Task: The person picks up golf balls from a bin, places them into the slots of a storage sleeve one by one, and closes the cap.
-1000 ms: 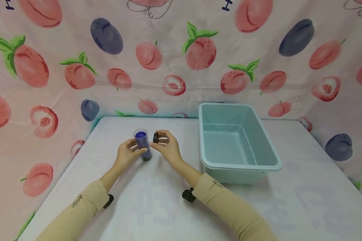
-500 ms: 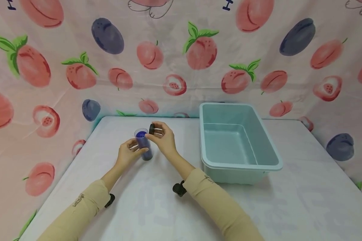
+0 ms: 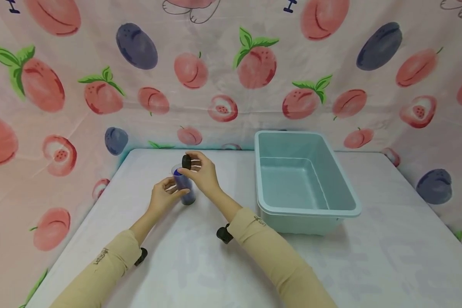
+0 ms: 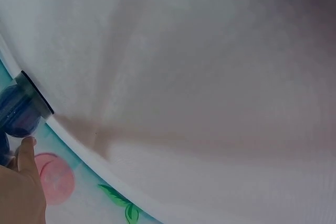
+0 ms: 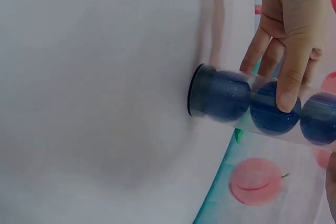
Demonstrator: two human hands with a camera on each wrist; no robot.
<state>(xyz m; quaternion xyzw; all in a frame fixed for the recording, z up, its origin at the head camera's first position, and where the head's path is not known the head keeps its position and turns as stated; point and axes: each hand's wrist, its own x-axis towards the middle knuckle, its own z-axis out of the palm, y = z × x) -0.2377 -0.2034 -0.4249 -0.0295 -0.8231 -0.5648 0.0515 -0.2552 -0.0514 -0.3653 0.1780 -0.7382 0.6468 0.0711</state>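
A clear tube [image 3: 184, 185] with a dark base stands on the white-covered table, and blue balls [image 5: 226, 96] are stacked inside it. My left hand [image 3: 163, 196] grips the tube from the left; its thumb lies across the front in the right wrist view. Between the fingertips and thumb of my right hand [image 3: 205, 174] is a black round cap [image 3: 186, 161]. That cap is held on edge just above the tube's open top. Whether it touches the rim cannot be made out. Only the tube's lower end shows in the left wrist view, beside a hand [image 4: 23, 190].
To the right of the hands stands a light green plastic tub [image 3: 308, 213], with nothing visible in it. A fruit-print cloth [image 3: 223, 68] hangs behind the table [image 3: 185, 265] and along its sides. Dark wrist cameras sit under both sleeves.
My right hand has moved left and slightly up, carrying the black cap from beside the tube to over its top. The left hand and the tube have stayed in place.
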